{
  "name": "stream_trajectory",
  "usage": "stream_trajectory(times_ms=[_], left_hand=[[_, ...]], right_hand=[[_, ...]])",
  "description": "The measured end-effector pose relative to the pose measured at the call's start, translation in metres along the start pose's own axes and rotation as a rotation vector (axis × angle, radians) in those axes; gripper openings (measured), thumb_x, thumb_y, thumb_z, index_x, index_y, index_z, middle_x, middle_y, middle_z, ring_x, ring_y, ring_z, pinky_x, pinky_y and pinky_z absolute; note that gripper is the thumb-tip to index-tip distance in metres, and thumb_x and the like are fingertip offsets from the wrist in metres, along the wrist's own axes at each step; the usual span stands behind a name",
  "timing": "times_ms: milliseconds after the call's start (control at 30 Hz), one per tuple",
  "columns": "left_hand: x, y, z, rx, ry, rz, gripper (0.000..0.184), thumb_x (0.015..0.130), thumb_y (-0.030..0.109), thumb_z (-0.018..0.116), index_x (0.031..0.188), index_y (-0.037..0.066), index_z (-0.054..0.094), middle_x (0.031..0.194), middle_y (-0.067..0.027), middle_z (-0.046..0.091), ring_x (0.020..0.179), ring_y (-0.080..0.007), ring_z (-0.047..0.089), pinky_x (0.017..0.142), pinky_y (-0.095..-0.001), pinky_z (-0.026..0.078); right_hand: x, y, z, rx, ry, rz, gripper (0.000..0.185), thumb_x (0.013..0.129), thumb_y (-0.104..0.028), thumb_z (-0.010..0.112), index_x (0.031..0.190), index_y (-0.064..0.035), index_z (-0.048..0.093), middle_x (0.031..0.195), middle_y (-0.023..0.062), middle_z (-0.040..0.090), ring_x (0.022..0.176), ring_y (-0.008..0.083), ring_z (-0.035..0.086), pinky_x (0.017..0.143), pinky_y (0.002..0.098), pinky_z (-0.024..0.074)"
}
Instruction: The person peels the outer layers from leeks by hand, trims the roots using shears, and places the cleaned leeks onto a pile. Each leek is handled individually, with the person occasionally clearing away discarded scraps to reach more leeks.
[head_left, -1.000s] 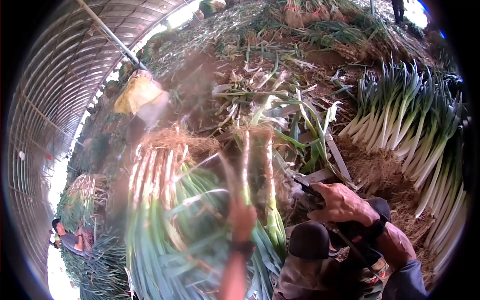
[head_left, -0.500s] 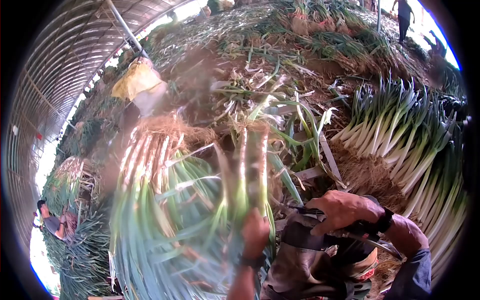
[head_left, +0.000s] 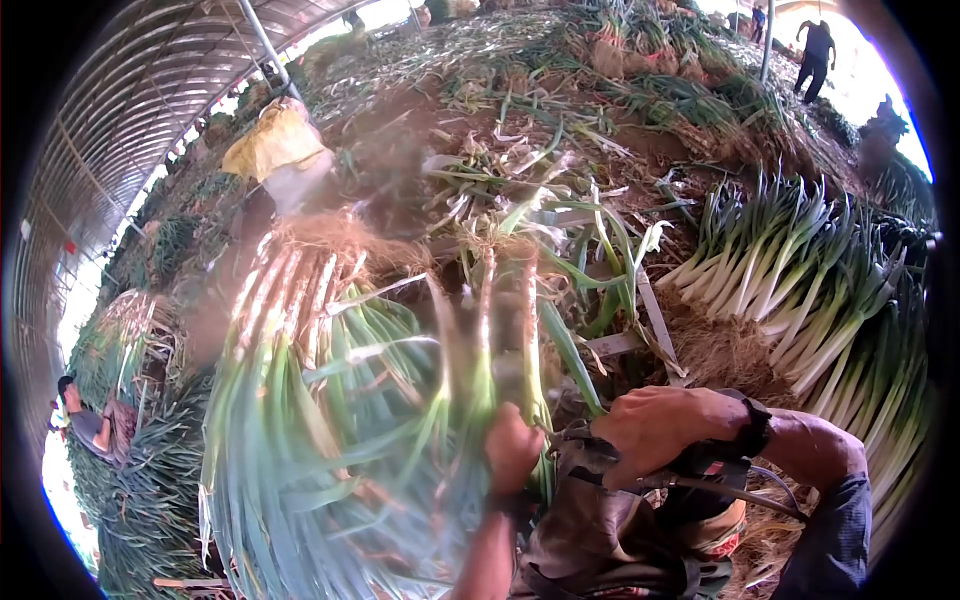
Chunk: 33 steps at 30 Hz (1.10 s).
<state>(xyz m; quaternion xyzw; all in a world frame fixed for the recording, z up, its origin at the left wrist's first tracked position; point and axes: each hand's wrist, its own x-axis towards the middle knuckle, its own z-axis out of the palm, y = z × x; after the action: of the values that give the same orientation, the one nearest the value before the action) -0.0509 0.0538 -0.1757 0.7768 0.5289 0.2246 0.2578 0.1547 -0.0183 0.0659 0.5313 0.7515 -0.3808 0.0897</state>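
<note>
My left hand (head_left: 513, 452) is closed around the green part of a leek (head_left: 531, 330), whose roots point away from me. A second leek (head_left: 485, 330) stands close beside it; whether that one is also in the grip I cannot tell. My right hand (head_left: 665, 432), with a dark wristband, is closed on a tool with a thin nozzle-like tip (head_left: 570, 434), which points at the leek just beside my left hand. Its handle is mostly hidden by the fingers. Left of my hands lies a large bunch of untrimmed leeks (head_left: 300, 300), brown roots at the top.
Cleaned leeks (head_left: 800, 270) with white stems lie stacked on the right. A hose (head_left: 740, 491) runs under my right wrist. A yellow sack (head_left: 275, 140) stands beyond the bunch. Leaf scraps cover the ground; another person (head_left: 88, 420) sits far left and one (head_left: 816, 60) stands far right.
My right hand has moved left and slightly down, bringing the tool's tip close to the leek at my left hand. My left hand has shifted up slightly. The view has tilted a little.
</note>
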Motion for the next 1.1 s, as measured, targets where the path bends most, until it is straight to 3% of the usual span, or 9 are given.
stream_trajectory(times_ms=[133, 267, 467, 667, 767, 867, 967, 1067, 1100], left_hand=[[0.003, 0.01, -0.004, 0.052, -0.109, -0.08, 0.042, 0.077, 0.034, 0.076, 0.1, 0.004, 0.057, 0.088, -0.0211, 0.065, 0.082, -0.0431, 0.065, 0.072, -0.0523, 0.051], [0.013, -0.002, 0.018, 0.166, -0.233, -0.155, 0.047, 0.078, 0.037, 0.076, 0.103, 0.002, 0.058, 0.091, -0.02, 0.068, 0.081, -0.0412, 0.068, 0.072, -0.0508, 0.053], [0.013, -0.001, 0.029, 0.144, -0.167, -0.108, 0.052, 0.074, 0.038, 0.078, 0.105, 0.0, 0.06, 0.091, -0.0208, 0.069, 0.081, -0.039, 0.069, 0.071, -0.0504, 0.054], [0.009, -0.003, 0.033, 0.168, -0.105, -0.037, 0.042, 0.076, 0.041, 0.075, 0.094, 0.004, 0.063, 0.086, -0.0194, 0.067, 0.077, -0.0393, 0.067, 0.068, -0.0518, 0.052], [0.009, -0.003, 0.033, 0.198, -0.133, -0.044, 0.044, 0.077, 0.042, 0.073, 0.097, 0.004, 0.062, 0.089, -0.0197, 0.066, 0.079, -0.0389, 0.067, 0.068, -0.0522, 0.052], [0.012, 0.008, 0.023, 0.112, -0.189, -0.144, 0.053, 0.08, 0.043, 0.072, 0.107, -0.002, 0.064, 0.097, -0.029, 0.069, 0.095, -0.0457, 0.067, 0.087, -0.0514, 0.051], [0.013, 0.009, 0.023, 0.127, -0.193, -0.126, 0.052, 0.08, 0.042, 0.071, 0.107, -0.002, 0.064, 0.098, -0.0285, 0.07, 0.096, -0.0454, 0.068, 0.087, -0.0517, 0.051], [0.014, -0.003, 0.034, 0.164, -0.182, -0.076, 0.046, 0.079, 0.041, 0.072, 0.103, 0.004, 0.057, 0.095, -0.02, 0.063, 0.084, -0.041, 0.064, 0.069, -0.0542, 0.049], [0.013, -0.003, 0.033, 0.135, -0.186, -0.081, 0.046, 0.079, 0.041, 0.072, 0.103, 0.004, 0.056, 0.096, -0.0205, 0.063, 0.085, -0.0416, 0.064, 0.07, -0.0542, 0.049]], right_hand=[[0.002, -0.007, -0.002, -0.008, 0.019, 0.019, 0.055, 0.078, -0.049, 0.07, 0.093, 0.0033, 0.063, 0.076, 0.0238, 0.067, 0.083, 0.0402, 0.068, 0.075, 0.0461, 0.0537], [0.0, -0.003, 0.001, 0.017, 0.171, -0.01, 0.054, 0.078, -0.049, 0.072, 0.091, 0.0022, 0.061, 0.071, 0.0223, 0.064, 0.075, 0.0399, 0.067, 0.069, 0.0465, 0.0524], [0.009, 0.011, 0.006, -0.046, 0.262, 0.066, 0.054, 0.077, -0.049, 0.074, 0.091, 0.0012, 0.058, 0.066, 0.0196, 0.061, 0.067, 0.0388, 0.064, 0.062, 0.0461, 0.0506], [0.022, 0.031, 0.005, -0.031, 0.372, 0.077, 0.052, 0.076, -0.043, 0.073, 0.098, 0.0017, 0.059, 0.064, 0.0194, 0.06, 0.062, 0.0375, 0.063, 0.059, 0.0477, 0.0501], [0.037, 0.043, 0.007, -0.038, 0.421, 0.141, 0.051, 0.074, -0.041, 0.073, 0.097, 0.0029, 0.059, 0.064, 0.0201, 0.061, 0.06, 0.0379, 0.063, 0.057, 0.0494, 0.0498], [0.048, 0.051, 0.006, -0.064, 0.539, 0.144, 0.053, 0.072, -0.041, 0.073, 0.094, 0.0052, 0.06, 0.065, 0.0203, 0.062, 0.059, 0.0382, 0.063, 0.056, 0.0487, 0.05], [0.06, 0.061, 0.004, -0.1, 0.561, 0.179, 0.053, 0.071, -0.04, 0.072, 0.093, 0.0071, 0.061, 0.064, 0.0198, 0.062, 0.059, 0.0375, 0.064, 0.056, 0.0468, 0.0505], [0.077, 0.075, 0.003, -0.102, 0.586, 0.192, 0.054, 0.07, -0.04, 0.071, 0.092, 0.0079, 0.061, 0.064, 0.0192, 0.062, 0.058, 0.0349, 0.063, 0.055, 0.046, 0.0505], [0.083, 0.078, 0.001, -0.098, 0.588, 0.201, 0.054, 0.069, -0.04, 0.071, 0.092, 0.0078, 0.061, 0.064, 0.0188, 0.062, 0.057, 0.0338, 0.063, 0.054, 0.0459, 0.0502]])
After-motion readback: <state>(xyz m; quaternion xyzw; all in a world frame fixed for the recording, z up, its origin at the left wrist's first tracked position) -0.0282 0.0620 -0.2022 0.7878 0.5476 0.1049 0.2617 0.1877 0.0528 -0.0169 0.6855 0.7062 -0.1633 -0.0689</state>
